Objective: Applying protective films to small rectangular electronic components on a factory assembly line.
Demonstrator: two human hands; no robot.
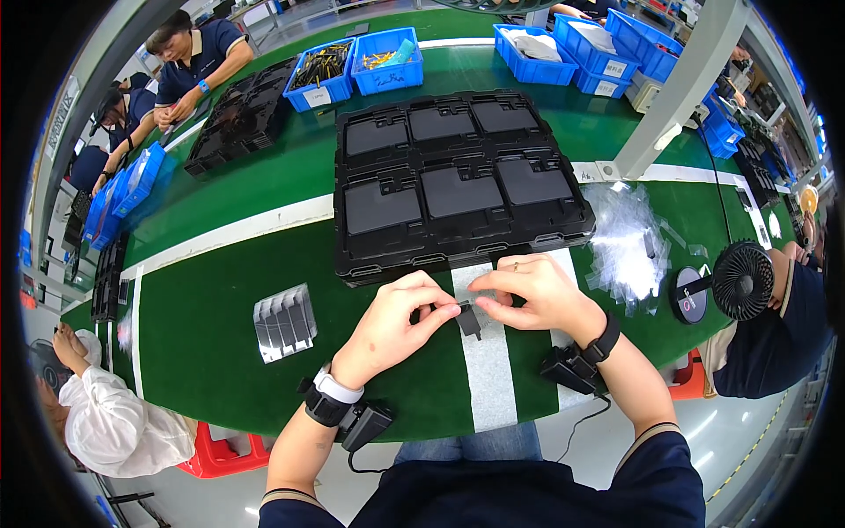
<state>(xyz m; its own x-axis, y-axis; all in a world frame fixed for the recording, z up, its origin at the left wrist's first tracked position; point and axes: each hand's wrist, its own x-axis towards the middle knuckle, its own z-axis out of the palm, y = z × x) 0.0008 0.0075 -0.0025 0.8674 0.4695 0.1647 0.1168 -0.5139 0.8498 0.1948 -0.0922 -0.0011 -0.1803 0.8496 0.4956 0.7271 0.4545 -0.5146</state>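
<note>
My left hand [402,322] pinches a small flat black part [469,323] between thumb and fingertips, over a white strip on the table. Close by on its right, my right hand [539,293] has thumb and forefinger bent toward each other at the part's upper edge. Whatever sits between those right fingertips is too small to make out. Beyond both hands lies a black molded tray [414,255] with dark flat panels [462,191] in its pockets. Left of my hands, a sheet with several dark strips [285,322] rests on the green table.
A heap of clear film pieces [627,246] lies right of the tray, near a small black fan [742,280]. Blue bins [387,62] stand along the back. A grey metal post [678,97] rises at right. Co-workers [198,57] sit around the table.
</note>
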